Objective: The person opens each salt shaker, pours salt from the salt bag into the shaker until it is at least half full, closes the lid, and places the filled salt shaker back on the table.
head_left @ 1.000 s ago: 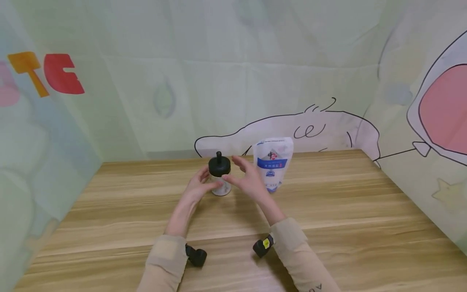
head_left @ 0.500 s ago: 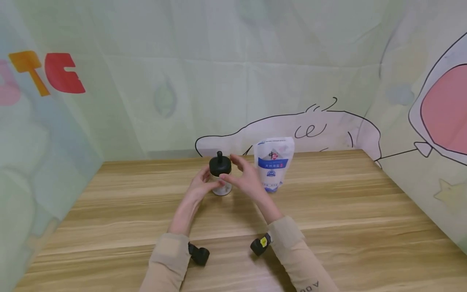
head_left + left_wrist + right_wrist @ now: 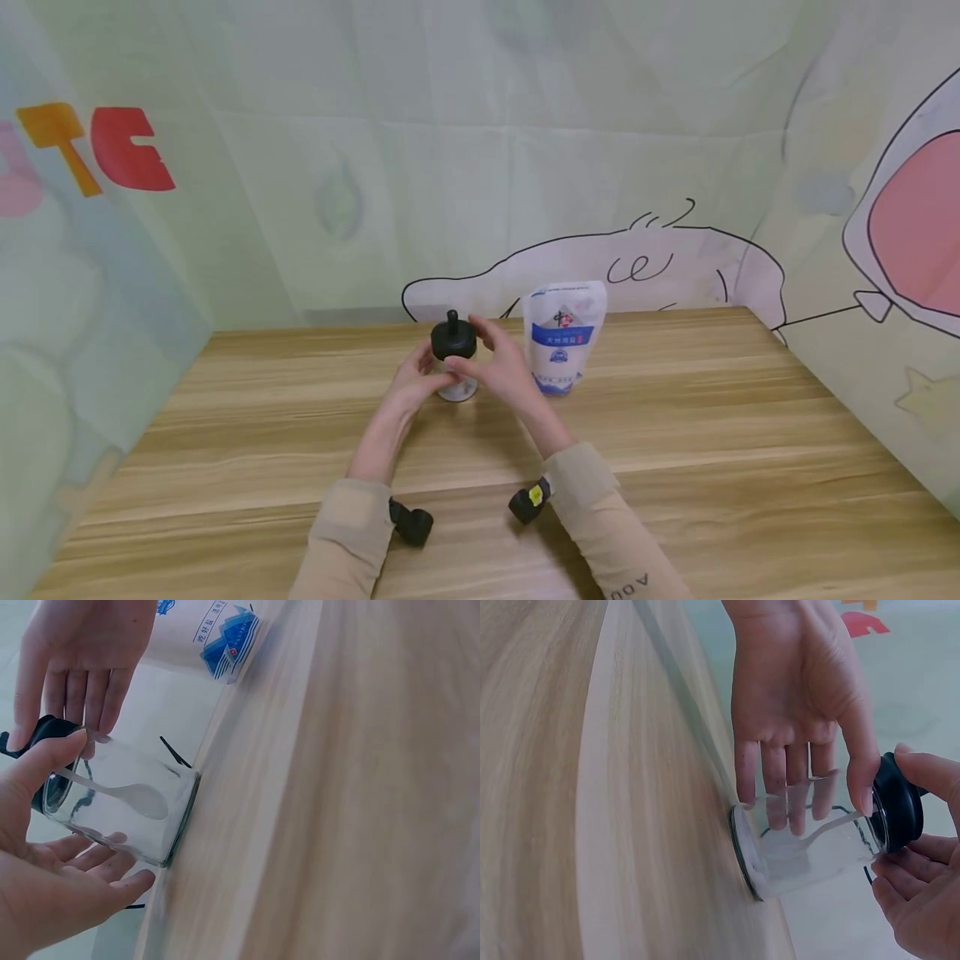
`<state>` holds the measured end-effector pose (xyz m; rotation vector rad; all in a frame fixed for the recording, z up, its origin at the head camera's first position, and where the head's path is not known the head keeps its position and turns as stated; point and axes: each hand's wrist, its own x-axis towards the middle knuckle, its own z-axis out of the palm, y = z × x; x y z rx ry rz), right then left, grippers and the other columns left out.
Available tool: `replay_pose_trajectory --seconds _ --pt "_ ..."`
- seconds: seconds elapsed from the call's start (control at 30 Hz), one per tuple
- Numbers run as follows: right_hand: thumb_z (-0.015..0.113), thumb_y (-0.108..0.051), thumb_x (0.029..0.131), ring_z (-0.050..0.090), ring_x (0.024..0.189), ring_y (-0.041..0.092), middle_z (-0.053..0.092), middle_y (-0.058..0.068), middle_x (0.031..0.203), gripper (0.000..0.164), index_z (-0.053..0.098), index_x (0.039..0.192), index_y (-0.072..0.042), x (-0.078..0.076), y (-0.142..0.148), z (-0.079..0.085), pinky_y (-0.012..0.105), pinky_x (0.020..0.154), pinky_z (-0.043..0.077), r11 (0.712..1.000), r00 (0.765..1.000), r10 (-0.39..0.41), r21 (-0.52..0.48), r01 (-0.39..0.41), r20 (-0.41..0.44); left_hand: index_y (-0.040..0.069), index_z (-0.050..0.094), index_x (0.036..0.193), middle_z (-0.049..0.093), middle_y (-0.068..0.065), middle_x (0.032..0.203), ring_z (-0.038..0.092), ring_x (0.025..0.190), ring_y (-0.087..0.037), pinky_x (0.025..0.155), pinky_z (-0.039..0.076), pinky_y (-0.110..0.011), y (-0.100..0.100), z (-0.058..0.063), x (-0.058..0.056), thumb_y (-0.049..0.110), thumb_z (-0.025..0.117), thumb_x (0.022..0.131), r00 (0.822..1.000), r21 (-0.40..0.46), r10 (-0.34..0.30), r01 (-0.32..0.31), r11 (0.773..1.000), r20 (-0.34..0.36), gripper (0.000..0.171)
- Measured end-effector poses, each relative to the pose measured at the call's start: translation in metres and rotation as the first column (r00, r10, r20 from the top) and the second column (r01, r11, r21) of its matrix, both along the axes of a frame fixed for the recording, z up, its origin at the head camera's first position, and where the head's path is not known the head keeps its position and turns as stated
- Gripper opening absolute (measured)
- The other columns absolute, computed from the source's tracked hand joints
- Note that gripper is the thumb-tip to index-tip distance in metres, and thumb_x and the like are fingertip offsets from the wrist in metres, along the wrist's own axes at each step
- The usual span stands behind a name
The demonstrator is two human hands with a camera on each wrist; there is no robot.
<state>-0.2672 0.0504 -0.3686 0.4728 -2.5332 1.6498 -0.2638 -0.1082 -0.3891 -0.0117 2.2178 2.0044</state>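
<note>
A clear glass jar stands upright on the table near its back edge. Its black lid has a small knob on top. Inside lies a pale spoon, its handle reaching up into the lid, above white contents at the bottom. My left hand holds the glass body, thumb near the neck and fingers behind. With thumb and fingers on either side, my right hand grips the lid. To the right of the right hand stands a white and blue pouch with printed characters.
The wood-grain table extends around the jar on both sides. Behind it hangs a pale printed cloth, also covering the sides. A black wrist camera sits on the left sleeve, another camera on the right.
My right hand has moved slightly left, and its thumb and fingers have come in round the lid. My left hand stays at the jar, which keeps its place.
</note>
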Motion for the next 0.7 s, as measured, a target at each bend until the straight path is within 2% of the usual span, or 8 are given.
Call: replay_pose_trajectory --seconds 0.27,0.4,0.7 --pt "0.079 -0.027 0.079 0.043 0.137 0.03 0.044 0.014 0.149 0.079 0.04 0.145 -0.009 -0.003 -0.007 -0.001 0.043 0.115 0.034 0.999 1.0 -0.017 -0.029 0.017 0.01 0.008 0.033 0.147 0.028 -0.019 0.156 0.024 0.145 -0.037 0.12 0.02 -0.052 0.003 0.0 -0.001 0.008 0.07 0.08 0.999 -0.017 0.018 -0.019 1.0 -0.03 0.076" --pt "0.079 -0.026 0.079 0.043 0.137 0.031 0.043 0.014 0.149 0.08 0.039 0.146 -0.009 -0.002 -0.011 -0.001 0.044 0.115 0.034 0.998 0.999 -0.033 -0.05 0.035 0.035 0.011 0.035 0.147 0.032 -0.016 0.155 0.027 0.144 -0.034 0.119 0.021 -0.051 0.006 0.0 -0.002 0.008 0.07 0.08 0.999 -0.03 0.024 -0.025 0.999 -0.033 0.076" --pt "0.08 -0.026 0.078 0.046 0.133 0.033 0.045 0.016 0.147 0.081 0.04 0.146 -0.01 0.002 -0.016 -0.001 0.046 0.113 0.037 0.994 0.996 -0.082 -0.064 0.085 0.04 0.014 0.033 0.149 0.028 -0.014 0.157 0.019 0.148 -0.034 0.121 0.015 -0.053 0.008 0.0 -0.002 0.011 0.069 0.082 1.0 -0.059 0.02 -0.021 0.998 -0.017 0.076"
